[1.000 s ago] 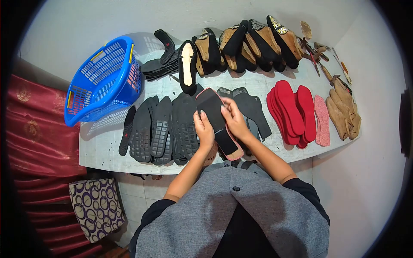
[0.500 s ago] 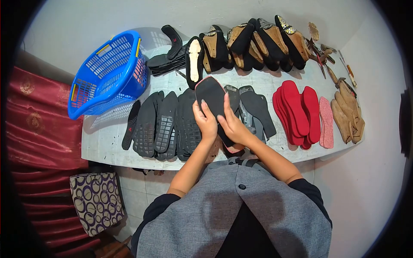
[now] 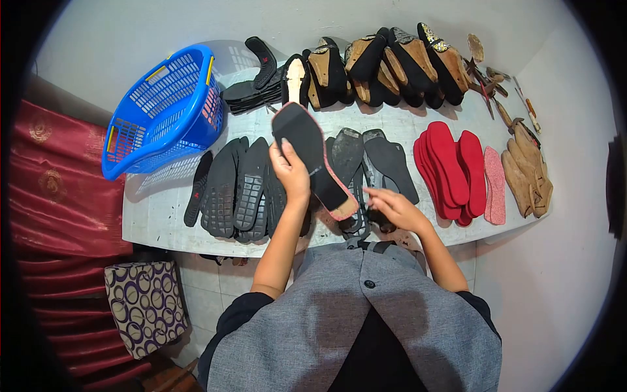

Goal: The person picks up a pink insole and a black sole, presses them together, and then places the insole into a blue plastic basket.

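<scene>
My left hand (image 3: 290, 171) holds a black insole with a red speckled edge (image 3: 305, 140), its thumb lying on the black face. The insole slants down to the right, and its lower end shows a bare tan patch. To the right of that end, my right hand (image 3: 395, 208) is empty with its fingers apart, over the table's front part. Beneath and beside the hands lie black soles (image 3: 346, 151) and a flat black piece (image 3: 392, 163). Behind the insole's upper end is a black shoe with a cream underside (image 3: 296, 77).
A blue basket (image 3: 163, 111) stands at the left on the white table (image 3: 392, 119). Treaded soles (image 3: 222, 189) lie before it. Shoes on lasts (image 3: 411, 59) line the back. Red insoles (image 3: 444, 166), a pink insole (image 3: 494, 186), tan gloves (image 3: 526, 171) and tools (image 3: 486, 88) are right.
My right hand has let go of the insole and moved right and down. My left hand has shifted left with the insole, which is tilted more and shows its tan lower end.
</scene>
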Demonstrator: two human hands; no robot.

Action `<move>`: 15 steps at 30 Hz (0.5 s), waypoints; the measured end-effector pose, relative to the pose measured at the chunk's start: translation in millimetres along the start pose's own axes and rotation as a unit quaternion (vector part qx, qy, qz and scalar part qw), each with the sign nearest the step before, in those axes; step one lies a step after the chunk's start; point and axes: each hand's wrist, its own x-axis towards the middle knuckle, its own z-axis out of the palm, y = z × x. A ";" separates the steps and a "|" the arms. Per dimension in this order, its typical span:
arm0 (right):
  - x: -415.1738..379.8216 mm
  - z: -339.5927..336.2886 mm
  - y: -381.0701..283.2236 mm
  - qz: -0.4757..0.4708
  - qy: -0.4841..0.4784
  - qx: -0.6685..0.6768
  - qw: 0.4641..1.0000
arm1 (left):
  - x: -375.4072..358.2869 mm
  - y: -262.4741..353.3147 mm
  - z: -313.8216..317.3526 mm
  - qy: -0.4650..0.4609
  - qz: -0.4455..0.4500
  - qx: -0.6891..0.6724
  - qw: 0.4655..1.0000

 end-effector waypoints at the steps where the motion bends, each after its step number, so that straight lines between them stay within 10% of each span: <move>1: 5.6 1.9 -3.8 -0.012 0.065 0.040 0.997 | -5.0 2.1 4.7 -0.019 -0.006 -0.007 1.000; 15: 76.3 35.3 -30.3 -0.125 0.253 0.362 0.888 | -9.9 9.7 14.2 -0.215 -0.006 -0.056 0.975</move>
